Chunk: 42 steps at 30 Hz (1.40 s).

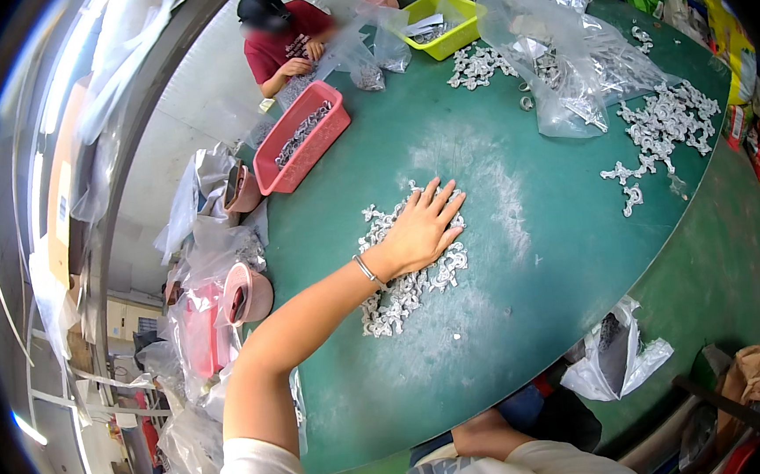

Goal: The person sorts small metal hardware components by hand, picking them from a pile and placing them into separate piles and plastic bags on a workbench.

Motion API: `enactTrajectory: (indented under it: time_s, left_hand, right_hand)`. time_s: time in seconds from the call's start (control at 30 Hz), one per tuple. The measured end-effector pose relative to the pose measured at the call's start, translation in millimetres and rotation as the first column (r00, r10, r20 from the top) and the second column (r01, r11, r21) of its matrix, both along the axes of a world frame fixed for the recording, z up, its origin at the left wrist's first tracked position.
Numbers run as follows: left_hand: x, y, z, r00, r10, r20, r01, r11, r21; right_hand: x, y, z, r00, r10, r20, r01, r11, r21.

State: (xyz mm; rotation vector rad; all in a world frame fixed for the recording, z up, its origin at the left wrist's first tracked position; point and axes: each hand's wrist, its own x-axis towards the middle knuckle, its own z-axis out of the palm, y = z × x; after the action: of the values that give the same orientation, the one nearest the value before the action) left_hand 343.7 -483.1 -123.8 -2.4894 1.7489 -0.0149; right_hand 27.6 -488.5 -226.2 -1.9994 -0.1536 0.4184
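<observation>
- Silvery pieces (390, 315) lie under and around the left hand (417, 234), fingers spread apart.
- Flat palm, light pressure should stop them scattering.
- Right hand: hidden, cannot tell.

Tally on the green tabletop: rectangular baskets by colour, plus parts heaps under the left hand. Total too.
Pink basket: 1
Yellow-green basket: 1
Silvery parts heap under the left hand: 1
Total: 3

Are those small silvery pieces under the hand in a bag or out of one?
Out: the silvery pieces lie loose on the green table, with the left hand spread over some.
</observation>
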Motion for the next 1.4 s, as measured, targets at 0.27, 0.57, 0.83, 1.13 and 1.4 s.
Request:
enactTrajectory:
  time_s: [0.27,0.57,0.83,1.13,1.4]
  left_hand:
    - [-34.7,28.9,5.0,0.996,0.082,-0.033,-0.081,0.996,0.028]
    - [-76.2,54.5,-15.6,0.984,0.175,0.029,-0.170,0.975,-0.144]
    - [-90.5,75.4,8.9,0.976,0.126,0.175,-0.106,0.987,-0.118]
    - [-41.3,177.4,85.6,0.635,0.348,0.690,-0.194,0.936,-0.293]
    - [-27.6,152.3,67.6,0.602,0.522,0.605,-0.273,0.846,-0.458]
  right_hand:
    - [0.5,8.9,-13.9,0.996,-0.046,0.082,0.052,0.996,-0.075]
    - [-0.1,14.2,-31.2,0.982,-0.124,0.145,0.140,0.985,-0.102]
    - [19.2,9.6,-49.5,0.949,-0.299,0.103,0.290,0.952,0.094]
    - [57.6,-3.6,-66.1,0.804,-0.284,-0.522,0.591,0.294,0.751]
    - [81.5,-69.9,-95.1,0.744,-0.067,-0.664,0.639,-0.216,0.738]
